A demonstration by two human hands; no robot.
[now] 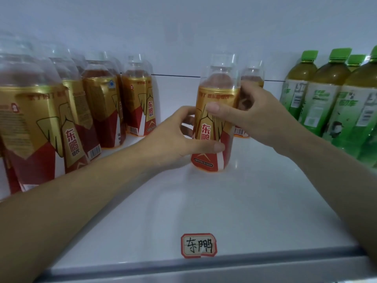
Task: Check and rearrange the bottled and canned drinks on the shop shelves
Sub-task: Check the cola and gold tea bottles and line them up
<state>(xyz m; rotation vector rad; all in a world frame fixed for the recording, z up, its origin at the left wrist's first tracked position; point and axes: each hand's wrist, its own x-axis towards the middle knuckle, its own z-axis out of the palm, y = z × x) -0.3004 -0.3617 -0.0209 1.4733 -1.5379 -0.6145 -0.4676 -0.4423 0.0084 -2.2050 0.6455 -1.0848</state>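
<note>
Left hand: fingers curled round the lower body of one bottle, thumb laid across the front of the red band. Right hand: wrapped round the gold upper label from the right side, thumb on the front. Both grip the same bottle.

Bottle stands mid-shelf, well back from the front edge. Upright, long axis vertical, clear cap up. Its base is at the shelf; I cannot tell whether it rests or is just lifted. Brand characters face out toward me, so the facing looks right.

Rear bottle is just behind it, mostly hidden by the right hand, barcode low on its side.

Left group of the same drink stands upright but mixed: some show the brand, others the back text or barcodes. Green bottles stand packed on the right, well apart from the held one.

Tag with handwritten characters sits at the front edge, below a bare stretch of shelf.

My reading: partway. One bottle faced and being placed; the middle lane wants filling, and the left group wants turning.
</note>
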